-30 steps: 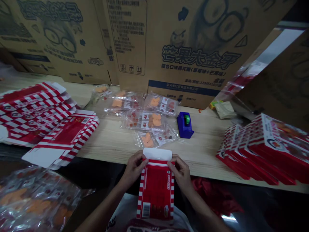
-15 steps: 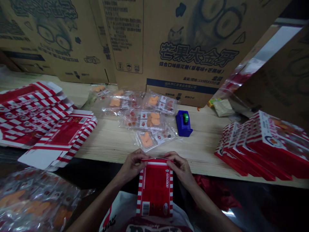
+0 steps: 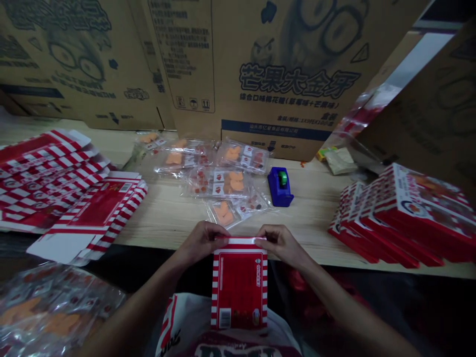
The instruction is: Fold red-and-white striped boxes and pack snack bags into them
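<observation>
Red-and-white striped carton (image 3: pixel 240 282) held at near edge of wooden table (image 3: pixel 307 233); top corners pinched by left hand (image 3: pixel 203 243) and right hand (image 3: pixel 279 243); probably light, stiff, easily creased; best gripped by folded edges.

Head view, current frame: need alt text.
Left hand and right hand pinch the far edge of a red striped box. Clear packets and a blue tape dispenser rest beyond on a table; large cardboard cartons stand behind.
</observation>
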Available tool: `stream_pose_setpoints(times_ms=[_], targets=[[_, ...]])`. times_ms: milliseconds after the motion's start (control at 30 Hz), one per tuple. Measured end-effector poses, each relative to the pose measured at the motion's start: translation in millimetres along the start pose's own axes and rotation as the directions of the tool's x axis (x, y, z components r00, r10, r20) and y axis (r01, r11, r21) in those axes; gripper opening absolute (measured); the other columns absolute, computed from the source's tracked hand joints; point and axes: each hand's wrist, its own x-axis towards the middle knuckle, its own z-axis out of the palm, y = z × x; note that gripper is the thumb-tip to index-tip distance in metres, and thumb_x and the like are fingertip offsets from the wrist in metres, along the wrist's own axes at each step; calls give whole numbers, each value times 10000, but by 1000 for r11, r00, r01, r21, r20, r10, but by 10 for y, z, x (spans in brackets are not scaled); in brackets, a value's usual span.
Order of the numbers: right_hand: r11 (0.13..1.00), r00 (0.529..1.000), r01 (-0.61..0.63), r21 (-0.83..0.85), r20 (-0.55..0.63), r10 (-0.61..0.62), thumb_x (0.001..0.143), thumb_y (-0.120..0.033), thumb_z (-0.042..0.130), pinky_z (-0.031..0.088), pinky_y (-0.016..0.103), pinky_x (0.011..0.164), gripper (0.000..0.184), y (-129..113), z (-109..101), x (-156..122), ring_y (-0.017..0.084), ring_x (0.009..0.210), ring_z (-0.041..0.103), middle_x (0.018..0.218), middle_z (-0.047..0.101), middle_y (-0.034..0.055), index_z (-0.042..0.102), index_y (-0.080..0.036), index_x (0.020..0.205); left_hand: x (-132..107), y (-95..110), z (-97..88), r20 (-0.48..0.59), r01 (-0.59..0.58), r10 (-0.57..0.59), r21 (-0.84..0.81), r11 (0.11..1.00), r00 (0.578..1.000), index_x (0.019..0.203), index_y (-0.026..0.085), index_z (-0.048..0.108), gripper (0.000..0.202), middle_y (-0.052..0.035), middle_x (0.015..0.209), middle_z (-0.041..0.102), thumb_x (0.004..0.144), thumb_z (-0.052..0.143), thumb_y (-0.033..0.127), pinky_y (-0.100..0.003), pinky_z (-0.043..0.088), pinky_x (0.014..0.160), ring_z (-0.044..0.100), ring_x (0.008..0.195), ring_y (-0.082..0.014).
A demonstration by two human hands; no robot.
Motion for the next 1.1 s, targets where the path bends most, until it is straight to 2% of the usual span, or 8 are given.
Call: stream_pose_setpoints(times_ms=[200,433,567,700,800,900,1000,1100], targets=[[998,998,48,-50,-24,-50,762,-390,691,397,226,541,257,-20,-13,35,119,577,523,623,619,0,658,-151,675,70,65,-62,73,32,-29,-34,999,997,700,116,722,248,-16,592,640,712,719,364,-218,434,544,551,555,-119],[973,979,168,-155,-91,-183,871,-360,590,506,279,683,231,45,-4,-146,194,803,658,881,724,75,734,-179,864,-60,31,1,17,-82,81,111,990,997,874,140,753,222,-71,826,739,794,665,327,-233,492,620,661,715,-168],[924,932,284,-257,-150,-329,872,-289,607,536,320,767,157,191,110,-268,210,859,677,922,734,76,737,-206,903,-150,-51,117,-76,-197,219,229,953,973,916,186,753,181,-85,920,764,837,608,261,-304,538,778,706,848,-204],[880,868,357,-313,-239,-436,844,-219,638,541,335,788,133,361,270,-368,208,846,684,913,736,63,725,-227,944,-210,-219,227,-100,-266,282,151,952,954,917,186,745,171,-101,962,753,849,605,258,-325,529,830,697,904,-206],[925,882,294,-238,-306,-359,839,-250,647,526,334,827,122,405,325,-388,209,898,672,957,726,68,719,-223,934,-221,-329,312,-191,-293,292,27,956,937,886,178,722,132,-97,939,734,824,648,268,-326,512,831,674,897,-202],[990,945,140,-33,-294,-144,852,-380,630,508,328,841,237,340,290,-323,212,948,658,1008,718,71,709,-207,994,-214,-342,413,-288,-235,209,-60,970,934,755,168,669,159,-88,935,697,829,642,306,-323,487,834,641,906,-204],[985,986,-68,161,-143,92,818,-490,641,499,279,706,351,184,198,-215,182,789,656,857,728,56,731,-161,903,-219,-263,509,-310,-182,146,-90,979,939,688,167,625,225,-93,1019,671,846,613,327,-339,450,897,612,988,-222],[952,977,-212,219,31,210,674,-455,783,436,223,577,356,-1,113,-142,127,621,605,720,709,24,738,-138,830,-255,-148,563,-310,-152,98,-154,976,946,671,167,614,204,-81,992,677,815,644,309,-323,440,893,612,967,-216]])
